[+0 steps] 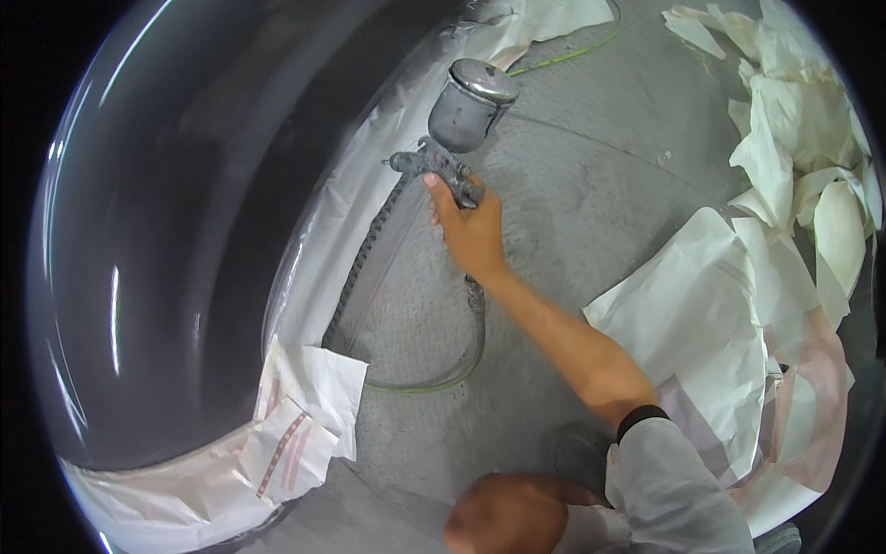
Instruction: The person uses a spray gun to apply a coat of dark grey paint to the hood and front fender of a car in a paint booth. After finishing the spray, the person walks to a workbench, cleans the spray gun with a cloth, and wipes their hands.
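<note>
My right hand [473,226] is wrapped around the handle of a spray gun [425,164], in the upper middle of the view. The gun is grey and stained, with a metal paint cup [466,115] under a shiny lid on top. Its nozzle points left, toward a glossy dark curved vehicle body panel [212,185], and stays apart from it. From the handle's lower end an air hose [477,332] hangs and curves along the floor. The trigger is largely hidden by my fingers. My left hand is out of view.
White masking paper [346,231] lines the panel's lower edge, with taped sheets [309,397] at its near corner. Crumpled paper [784,120] and a large pale sheet [701,305] lie on the right. A yellow-green hose [563,57] crosses the grey floor [554,222]. My knee [508,512] is below.
</note>
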`<control>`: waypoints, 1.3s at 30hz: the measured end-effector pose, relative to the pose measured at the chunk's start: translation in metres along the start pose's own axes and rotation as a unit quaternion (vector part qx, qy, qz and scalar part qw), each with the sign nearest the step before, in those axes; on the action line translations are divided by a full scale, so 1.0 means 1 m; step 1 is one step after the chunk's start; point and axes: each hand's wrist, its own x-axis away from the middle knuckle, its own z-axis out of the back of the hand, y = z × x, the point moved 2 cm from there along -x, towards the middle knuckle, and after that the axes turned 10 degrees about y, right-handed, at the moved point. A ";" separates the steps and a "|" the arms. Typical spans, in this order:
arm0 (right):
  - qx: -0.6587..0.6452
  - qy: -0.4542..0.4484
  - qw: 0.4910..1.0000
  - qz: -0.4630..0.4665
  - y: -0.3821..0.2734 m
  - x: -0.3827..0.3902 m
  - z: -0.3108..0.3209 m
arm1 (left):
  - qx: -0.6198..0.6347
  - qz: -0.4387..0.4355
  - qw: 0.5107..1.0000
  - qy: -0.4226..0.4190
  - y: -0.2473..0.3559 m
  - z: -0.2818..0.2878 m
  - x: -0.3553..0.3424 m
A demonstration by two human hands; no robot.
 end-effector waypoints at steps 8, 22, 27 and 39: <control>-0.026 0.061 0.998 0.017 0.002 -0.099 0.022 | 0.011 0.050 0.999 -0.002 0.031 -0.034 0.004; -0.007 0.161 0.977 0.137 -0.009 -0.248 0.062 | 0.003 0.052 0.999 0.017 0.075 -0.067 -0.001; 0.030 0.216 0.962 0.165 -0.019 -0.268 0.066 | 0.010 0.042 0.999 0.015 0.076 -0.072 -0.003; 0.001 0.007 0.999 -0.053 0.001 -0.035 0.013 | 0.081 0.004 0.996 0.022 0.027 -0.047 0.016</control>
